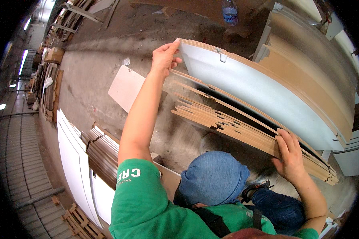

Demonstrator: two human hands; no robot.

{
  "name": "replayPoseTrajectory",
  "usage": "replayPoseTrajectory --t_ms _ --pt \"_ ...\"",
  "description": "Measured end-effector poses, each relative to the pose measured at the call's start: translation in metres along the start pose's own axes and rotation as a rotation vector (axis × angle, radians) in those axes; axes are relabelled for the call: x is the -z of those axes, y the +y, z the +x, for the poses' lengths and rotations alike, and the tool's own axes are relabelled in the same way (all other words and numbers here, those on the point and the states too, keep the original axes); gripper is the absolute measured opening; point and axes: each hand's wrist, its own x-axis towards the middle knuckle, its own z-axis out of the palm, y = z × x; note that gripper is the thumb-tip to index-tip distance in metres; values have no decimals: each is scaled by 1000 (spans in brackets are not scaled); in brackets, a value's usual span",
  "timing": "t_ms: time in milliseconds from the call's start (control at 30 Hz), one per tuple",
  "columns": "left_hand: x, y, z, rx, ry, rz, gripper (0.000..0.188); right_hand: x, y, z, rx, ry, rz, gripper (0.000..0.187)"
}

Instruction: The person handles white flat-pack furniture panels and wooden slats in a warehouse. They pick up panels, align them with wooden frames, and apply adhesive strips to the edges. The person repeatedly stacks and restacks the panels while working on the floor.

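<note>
My left hand point(164, 59) reaches far out and pinches the upper corner of a white-faced board point(231, 73). That board stands on edge, leaning away from a row of other thin boards point(227, 125) with brown edges and small notches. A dark gap shows between the leaning board and the row. Toward the right end, my right hand point(288, 153) is curled over the top edges of the row, fingers bent around one or more boards. How many it grips is hidden.
Brown panels point(307, 67) lean behind the white-faced board. A flat pale board point(125, 87) lies on the floor to the left. A water bottle point(229, 12) stands beyond. White panels point(73, 159) and stacked strips point(101, 149) are at lower left. A rounded blue cloth shape point(215, 177) is between my arms.
</note>
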Motion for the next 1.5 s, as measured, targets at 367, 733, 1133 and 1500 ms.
replayPoseTrajectory --t_ms 367,733,1133,1500 --pt "2 -9 5 -64 35 -56 20 -1 2 -4 11 18 14 73" --pt "62 -53 -33 -84 -437 -47 52 0 -6 -16 -17 -18 -70 67" --pt "48 -114 -80 -140 -418 -561 57 -11 1 -52 110 284 -358 63" --pt "52 -90 -109 -90 -402 -202 57 -17 37 -58 -216 49 -123 62"
